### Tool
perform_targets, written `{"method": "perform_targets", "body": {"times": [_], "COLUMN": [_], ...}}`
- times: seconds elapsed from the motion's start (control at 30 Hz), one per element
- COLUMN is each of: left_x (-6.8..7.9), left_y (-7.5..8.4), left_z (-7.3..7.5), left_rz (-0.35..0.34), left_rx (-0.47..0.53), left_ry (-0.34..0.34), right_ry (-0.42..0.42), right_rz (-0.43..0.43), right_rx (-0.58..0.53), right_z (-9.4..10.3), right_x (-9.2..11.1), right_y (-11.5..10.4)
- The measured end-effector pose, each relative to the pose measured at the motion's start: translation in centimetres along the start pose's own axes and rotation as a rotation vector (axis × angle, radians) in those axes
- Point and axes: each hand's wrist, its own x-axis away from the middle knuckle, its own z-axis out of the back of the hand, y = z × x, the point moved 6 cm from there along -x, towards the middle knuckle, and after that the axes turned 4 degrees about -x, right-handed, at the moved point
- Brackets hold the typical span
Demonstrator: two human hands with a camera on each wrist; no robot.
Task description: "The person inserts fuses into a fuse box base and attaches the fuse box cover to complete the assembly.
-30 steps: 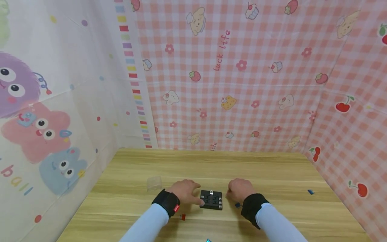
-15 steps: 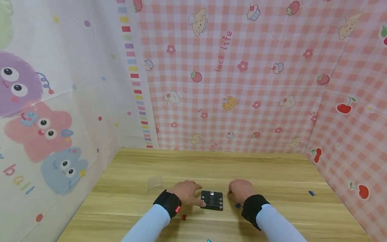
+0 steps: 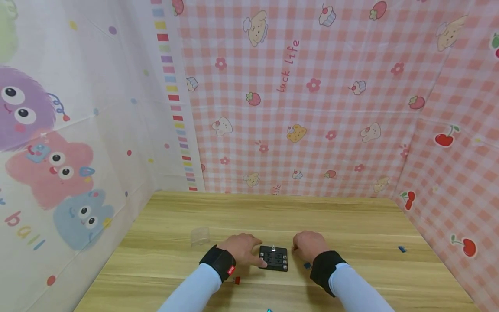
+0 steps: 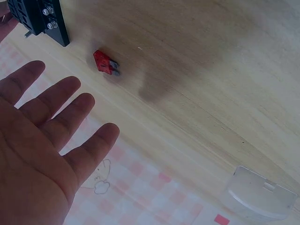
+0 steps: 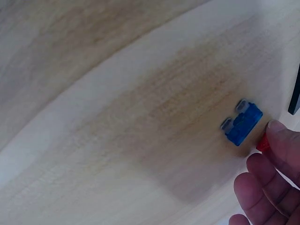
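The wood-grain table bears a black block, red fuse, blue fuses and clear cover.

The right wrist view cuts off the right grip, which hides all but one end of a red piece, wholly hidden in the head view. The left grip covers part of the black fuse block, cropped in the left wrist view. A bluish thing at the head view's bottom edge is too cropped to identify.
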Motion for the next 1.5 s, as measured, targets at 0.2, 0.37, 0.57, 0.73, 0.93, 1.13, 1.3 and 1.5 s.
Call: {"method": "perform_targets", "body": {"times": [0.2,0.37,0.57,0.73,0.93,1.13,1.3,1.5], "left_x": [0.0,-0.2,-0.4,-0.5,-0.6,-0.7,-0.8,-1.0], "left_y": [0.3,0.3,0.5,0.8,1.1,1.4,1.6,1.8], "left_z": [0.1,-0.1,-0.2,0.1,0.0,-0.3,-0.7,-1.1], "left_rz": [0.005,-0.001,-0.028,-0.052,-0.075,-0.087,-0.106,-0.134], "left_rx": [-0.001,-0.012,-0.038,-0.057,-0.065,-0.09,-0.127,-0.148], "left_ry": [-0.003,0.004,0.031,0.057,0.07,0.081,0.114,0.14], "right_ry": [-0.019,-0.021,-0.012,-0.006,0.011,-0.012,-0.003,-0.008], "right_rz": [-0.009,-0.016,-0.019,-0.019,-0.007,-0.015,0.0,0.017], "right_rx": [0.009,0.009,0.0,-0.028,-0.037,-0.032,-0.02,-0.038], "right_z": [0.1,0.2,0.1,0.3,0.8,1.2,1.5,1.7], "right_x": [-0.1,-0.3,-0.6,-0.7,-0.5,-0.5,-0.4,-0.5], "right_y": [-0.3,-0.3,-0.1,0.0,-0.2,-0.4,-0.7,-1.2]}}
